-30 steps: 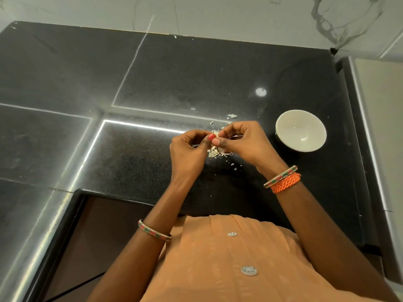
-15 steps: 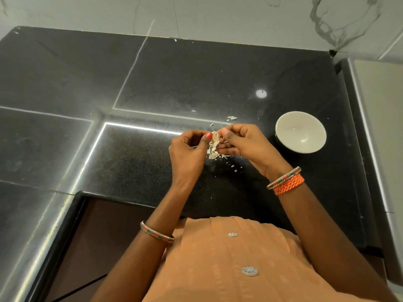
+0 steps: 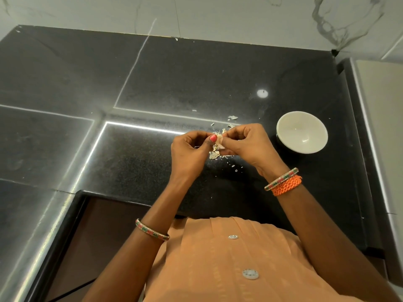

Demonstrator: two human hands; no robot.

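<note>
A small pale garlic clove (image 3: 219,140) with papery skin sits between my two hands, above the black counter. My left hand (image 3: 192,151) pinches it with thumb and curled fingers from the left. My right hand (image 3: 246,144) pinches it from the right, fingers curled round it. Loose bits of peel (image 3: 214,154) lie on the counter right under the hands, and more peel flakes (image 3: 232,117) lie just beyond them. Most of the clove is hidden by my fingers.
A white bowl (image 3: 302,131) stands on the black granite counter (image 3: 152,79) to the right of my hands. A white marbled wall runs along the back. A pale surface (image 3: 386,118) borders the counter on the right. The counter's front edge lies below my wrists.
Both hands stay together on the clove and have shifted only slightly; my right fingers have worked round it, and the peel between the fingertips shows differently.
</note>
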